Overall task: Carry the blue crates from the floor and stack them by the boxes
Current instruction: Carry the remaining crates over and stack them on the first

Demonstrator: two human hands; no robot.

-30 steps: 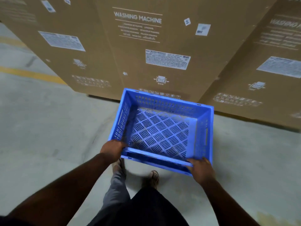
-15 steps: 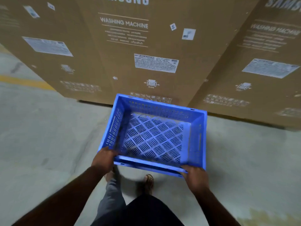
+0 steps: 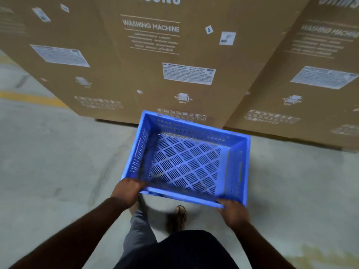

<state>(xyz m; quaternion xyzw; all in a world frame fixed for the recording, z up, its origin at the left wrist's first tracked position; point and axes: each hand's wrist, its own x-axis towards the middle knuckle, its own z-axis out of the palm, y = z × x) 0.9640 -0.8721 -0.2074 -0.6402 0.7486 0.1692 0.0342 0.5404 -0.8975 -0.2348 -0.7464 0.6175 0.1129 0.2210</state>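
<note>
I carry an empty blue crate (image 3: 186, 164) with a slotted diamond-pattern bottom, held level above the concrete floor. My left hand (image 3: 127, 190) grips its near left corner and my right hand (image 3: 232, 211) grips its near right corner. The crate's far rim is close to the base of a tall brown cardboard box (image 3: 155, 61) printed "WASHING MACHINE". No other crate is in view.
A second large cardboard box (image 3: 310, 84) stands to the right and another (image 3: 48, 55) to the left. A yellow line (image 3: 29, 98) runs across the grey floor (image 3: 58, 162) at left. My legs and feet (image 3: 179, 216) are below the crate.
I have stepped closer to the boxes with the crate, so the boxes look larger. The crate has shifted slightly right in view. Both hands keep their grip.
</note>
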